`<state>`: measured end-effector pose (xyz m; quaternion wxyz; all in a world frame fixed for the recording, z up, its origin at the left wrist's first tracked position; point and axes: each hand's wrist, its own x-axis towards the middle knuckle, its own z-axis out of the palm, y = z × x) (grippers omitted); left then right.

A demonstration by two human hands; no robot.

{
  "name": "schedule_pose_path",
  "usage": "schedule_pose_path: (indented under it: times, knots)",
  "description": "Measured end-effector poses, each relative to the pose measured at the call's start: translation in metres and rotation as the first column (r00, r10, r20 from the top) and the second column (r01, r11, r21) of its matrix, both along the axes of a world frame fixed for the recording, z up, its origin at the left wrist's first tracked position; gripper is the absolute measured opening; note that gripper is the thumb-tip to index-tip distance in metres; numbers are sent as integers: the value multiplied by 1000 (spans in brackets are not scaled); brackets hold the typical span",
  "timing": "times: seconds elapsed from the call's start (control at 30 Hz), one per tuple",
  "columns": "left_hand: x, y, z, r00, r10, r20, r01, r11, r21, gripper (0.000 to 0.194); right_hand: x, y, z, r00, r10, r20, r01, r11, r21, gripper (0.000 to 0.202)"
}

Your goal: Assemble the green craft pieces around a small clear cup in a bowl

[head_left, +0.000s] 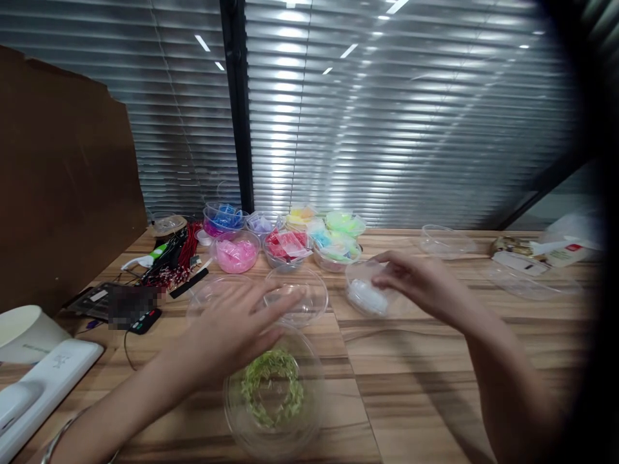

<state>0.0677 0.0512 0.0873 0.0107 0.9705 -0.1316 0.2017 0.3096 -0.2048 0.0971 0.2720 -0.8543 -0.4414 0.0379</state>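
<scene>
In clear round container (355,277), visible white contents (367,296), pale, smooth-looking, slightly blurred. On table, right of centre, near R hand (416,277). With fingers bent at container's rim; firm grip or only touch, cannot tell. Nearer to camera, below L hand (236,316), to see loose ring of yellow-green shreds (251,386), thin, crinkly, w/ open middle, inside clear round bowl (314,393). With L hand released, palm down, fingers spread over clear round tub (314,296); contact, cannot tell. On L wrist, silvery bracelet (58,441).

Behind, in clear plastic tubs, materials of many colours: pink (236,252), red (289,245), blue (225,217), lilac (262,223), yellow (300,214), lime green (344,223); partly like thin film packets. To the R, more clear plastic, incl. low container (438,240). To the L, tangled red & black wires (186,254), small black remote (145,320), white cup-like vessel (29,332) and long white device (53,386).

Underneath, table (353,386) w/ brown wood-grain stripes and a seam. At L side, tall brown board (68,167). At back, grey horiz. blinds (396,129) w/ bright reflections, dark upright frame bar (236,103) b/w sections.
</scene>
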Motion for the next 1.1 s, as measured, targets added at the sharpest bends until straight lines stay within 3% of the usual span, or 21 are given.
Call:
schedule_pose_path:
  times: [0.1,0.17,0.3,0.4,0.5,0.6,0.7,0.87,0.97,1.03,1.1]
  knots:
    - [-7,-18,-2,983,-131,127,107,978,179,60,-60,13,6,961,154,-228,-140,987,76,41]
    - [-14,-31,-4,953,-215,213,156,952,263,62,-97,22,4,873,248,-419,-228,969,97,36]
    - [-25,-51,-2,918,-258,302,190,953,236,61,-139,23,-4,691,351,-632,-294,935,199,35]
    - [-30,-52,4,876,-316,365,226,936,270,50,-144,12,-6,587,402,-703,-341,910,236,47]
    - [-34,-44,11,843,-356,403,199,903,382,36,-141,5,-2,641,387,-662,-322,919,226,60]
    - [-37,-37,14,835,-320,448,126,903,410,34,-140,9,6,670,356,-651,-209,932,295,49]
    - [-39,-35,16,832,-299,466,84,900,428,31,-138,17,12,540,396,-742,-173,916,362,34]
    - [-36,-24,24,821,-260,509,-10,884,468,24,-128,26,10,321,491,-810,-115,869,481,49]
    - [-33,-19,24,818,-258,515,-23,879,477,23,-124,26,6,200,501,-842,-131,865,484,42]
    - [-30,-19,22,860,-269,434,15,863,505,26,-122,25,6,201,521,-829,-142,853,502,36]
    - [-27,-22,20,934,-248,257,90,860,502,37,-122,22,6,327,514,-793,-141,856,497,30]
